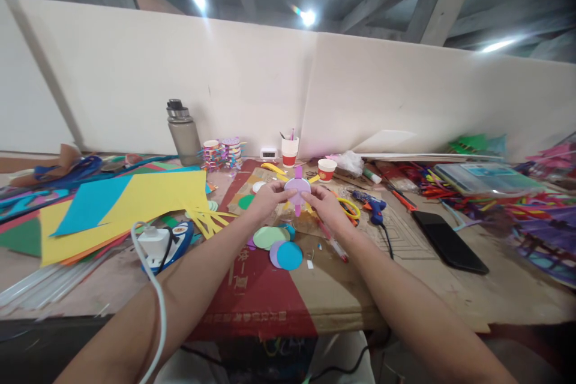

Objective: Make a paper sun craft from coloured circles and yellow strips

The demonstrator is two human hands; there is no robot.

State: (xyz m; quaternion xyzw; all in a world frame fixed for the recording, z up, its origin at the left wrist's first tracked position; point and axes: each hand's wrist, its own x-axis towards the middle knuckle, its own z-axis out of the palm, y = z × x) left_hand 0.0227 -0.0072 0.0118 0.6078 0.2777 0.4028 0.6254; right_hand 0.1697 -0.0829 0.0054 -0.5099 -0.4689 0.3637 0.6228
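Between my two hands is a round lilac paper disc [297, 191] with purple and yellow paper strips sticking out around its edge. My left hand [269, 199] grips its left side, thumb lying across the face. On the opposite edge my right hand [326, 204] pinches the disc, thumb also on the front. The fingers behind the disc are hidden. Just below lie loose paper circles: a blue one [289, 255] overlapping a lilac one, and pale green ones [270, 237]. A red-tipped pen [337, 248] rests by my right wrist.
Yellow and blue paper sheets [157, 195] and a power strip [180, 240] with a white cable lie left. A bottle [184, 135] and paper cups [327, 169] stand at the back. Rightward are a blue glue gun [374, 209], a utility knife [404, 199] and a black phone [447, 241].
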